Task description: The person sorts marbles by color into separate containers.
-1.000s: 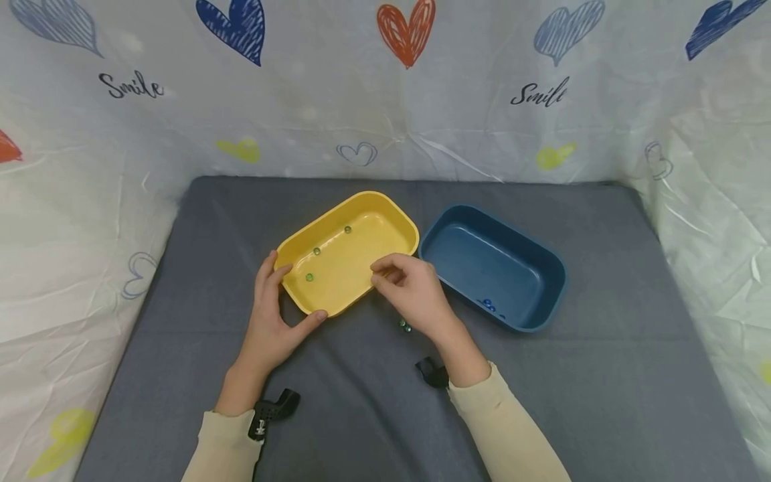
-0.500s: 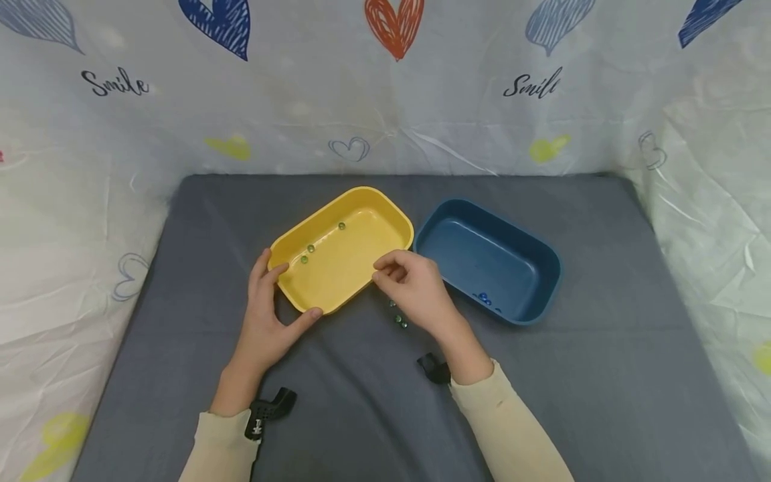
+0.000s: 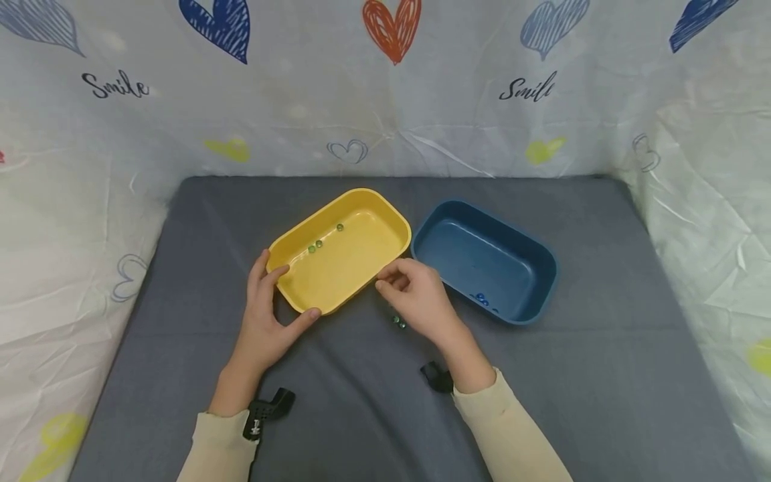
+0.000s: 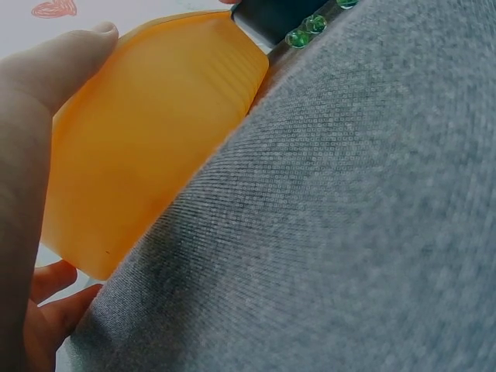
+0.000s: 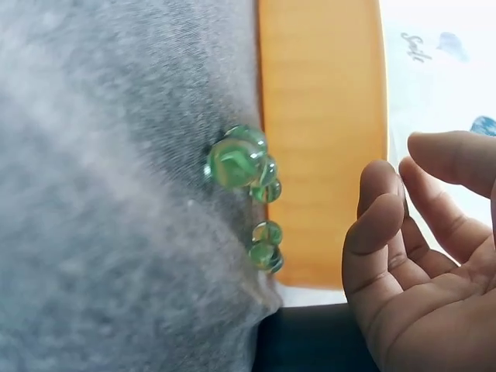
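A dark grey woven cloth [image 3: 337,415], softly creased toward the near side, covers the work surface, and white sheeting [image 3: 301,87] hangs behind it and at both sides, wrinkled and printed with scribbled hearts: deep blue, pale blue, yellow and one orange-red heart [image 3: 393,30]. On the cloth sit a yellow tray [image 3: 355,258] and, just beside it, a blue tray [image 3: 482,251]. The left hand [image 3: 265,318] grips the yellow tray's left end, thumb at the near rim. The right hand [image 3: 421,301] is loosely curled by the near rim, thumb and forefinger apart; whether it touches the tray I cannot tell. Three green marbles [image 3: 340,227] lie inside the yellow tray, several loose marbles [image 5: 236,163] on the cloth against its near side, and blue marbles [image 3: 481,299] in the blue tray. "Smile" is legible twice in black script [image 3: 116,85] on the sheeting; a white mark on the black left wrist mount [image 3: 268,408] is too small to read.
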Available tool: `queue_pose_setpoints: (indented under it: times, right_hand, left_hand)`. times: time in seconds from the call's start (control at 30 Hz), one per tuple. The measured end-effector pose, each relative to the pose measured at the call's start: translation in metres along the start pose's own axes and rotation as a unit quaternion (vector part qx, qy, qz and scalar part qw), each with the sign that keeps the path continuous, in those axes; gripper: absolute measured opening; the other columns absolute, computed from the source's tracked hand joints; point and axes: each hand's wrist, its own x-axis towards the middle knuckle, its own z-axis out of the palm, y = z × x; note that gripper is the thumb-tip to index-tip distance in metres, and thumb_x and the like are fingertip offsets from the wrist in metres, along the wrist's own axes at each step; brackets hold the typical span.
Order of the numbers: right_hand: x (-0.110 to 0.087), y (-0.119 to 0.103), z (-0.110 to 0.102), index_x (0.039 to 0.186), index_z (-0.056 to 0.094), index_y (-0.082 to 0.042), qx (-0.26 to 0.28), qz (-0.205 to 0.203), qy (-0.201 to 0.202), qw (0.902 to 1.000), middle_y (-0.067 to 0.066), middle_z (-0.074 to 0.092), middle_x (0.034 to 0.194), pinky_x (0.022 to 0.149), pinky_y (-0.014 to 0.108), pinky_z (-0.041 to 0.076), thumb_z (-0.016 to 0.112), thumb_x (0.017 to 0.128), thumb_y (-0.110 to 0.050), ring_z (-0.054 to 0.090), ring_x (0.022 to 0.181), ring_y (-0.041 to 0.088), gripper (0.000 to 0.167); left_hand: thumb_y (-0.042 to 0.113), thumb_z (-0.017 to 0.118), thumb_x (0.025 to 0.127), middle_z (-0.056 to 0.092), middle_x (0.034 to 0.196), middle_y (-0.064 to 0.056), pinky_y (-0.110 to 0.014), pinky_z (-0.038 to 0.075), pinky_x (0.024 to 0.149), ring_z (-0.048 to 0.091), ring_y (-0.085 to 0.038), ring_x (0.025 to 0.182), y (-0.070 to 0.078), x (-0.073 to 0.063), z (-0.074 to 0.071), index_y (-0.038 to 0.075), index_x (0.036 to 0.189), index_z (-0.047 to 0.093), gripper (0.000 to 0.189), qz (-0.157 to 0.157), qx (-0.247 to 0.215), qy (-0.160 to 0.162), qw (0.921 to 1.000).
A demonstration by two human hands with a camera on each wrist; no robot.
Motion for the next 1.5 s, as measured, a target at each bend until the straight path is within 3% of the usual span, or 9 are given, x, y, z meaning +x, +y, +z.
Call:
queue_pose_setpoints:
  times: [0.53, 1.07, 1.5]
  right_hand:
    - [-0.014, 0.015, -0.003, 0.119, 0.08, -0.007, -0.048, 0.026, 0.001, 0.9985, -0.002, 0.075, 0.101, 0.063, 0.04, 0.056, 0.078, 0.103, -0.016, 0.065, 0.071, 0.017, 0.019]
    - [-0.016, 0.024, 0.001, 0.119, 0.079, -0.01, -0.069, 0.039, -0.017, 0.9967, -0.003, 0.075, 0.105, 0.064, 0.036, 0.056, 0.079, 0.102, -0.013, 0.066, 0.075, 0.012, 0.017]
    - [-0.017, 0.026, 0.0, 0.117, 0.079, -0.009, -0.068, 0.03, -0.004, 0.9972, -0.001, 0.074, 0.106, 0.064, 0.035, 0.056, 0.079, 0.102, -0.011, 0.065, 0.076, 0.013, 0.016]
  left_hand:
    - [0.053, 0.089, 0.09, 0.011, 0.181, -0.015, -0.069, 0.026, 0.124, 0.015, -0.036, 0.166, 0.002, 0.001, 0.0, 0.001, 0.157, 0.051, 0.093, -0.013, 0.007, -0.007, 0.9999]
    - [0.048, 0.091, 0.089, 0.011, 0.182, -0.013, -0.068, 0.026, 0.125, 0.014, -0.036, 0.166, 0.002, -0.001, -0.001, 0.001, 0.155, 0.052, 0.09, -0.017, 0.009, -0.004, 0.9998]
    - [0.04, 0.095, 0.087, 0.012, 0.182, -0.011, -0.065, 0.027, 0.125, 0.015, -0.035, 0.166, 0.003, -0.001, 0.001, 0.003, 0.155, 0.053, 0.088, -0.02, 0.019, -0.006, 0.9996]
